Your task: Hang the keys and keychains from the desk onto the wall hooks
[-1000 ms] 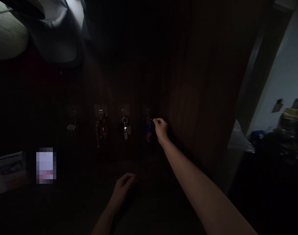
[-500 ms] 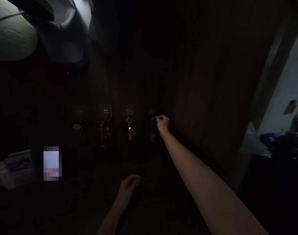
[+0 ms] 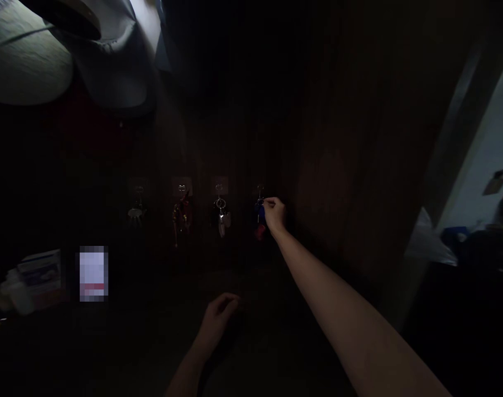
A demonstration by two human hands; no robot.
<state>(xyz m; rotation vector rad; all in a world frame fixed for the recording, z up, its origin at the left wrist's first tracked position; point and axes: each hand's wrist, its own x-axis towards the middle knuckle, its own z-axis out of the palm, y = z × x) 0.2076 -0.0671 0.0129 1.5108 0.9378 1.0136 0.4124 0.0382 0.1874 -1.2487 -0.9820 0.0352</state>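
My right hand (image 3: 275, 214) is closed in a pinch at the top of a key ring with blue and red pieces (image 3: 259, 231), which hangs from the rightmost wall hook (image 3: 260, 188). Its fingers hide part of the ring. Lower down and to the left, my left hand (image 3: 218, 313) hovers with loosely curled fingers, a gap showing between thumb and forefinger, and no object visible in it. On the hooks further left hang a bunch of keys on a ring (image 3: 221, 218), a beaded brown keychain (image 3: 180, 215) and a dim set of keys (image 3: 134, 213).
Pale hats (image 3: 111, 77) hang at the upper left. A small box (image 3: 40, 273) and a white bottle (image 3: 20, 292) stand at the lower left, beside a blurred-out pale rectangle (image 3: 93, 273). A clear plastic bag (image 3: 428, 242) is at the right. The scene is very dark.
The view has shifted slightly, so the hooks and hats sit a little further right. My right hand remains at the key ring; my left hand has hardly moved.
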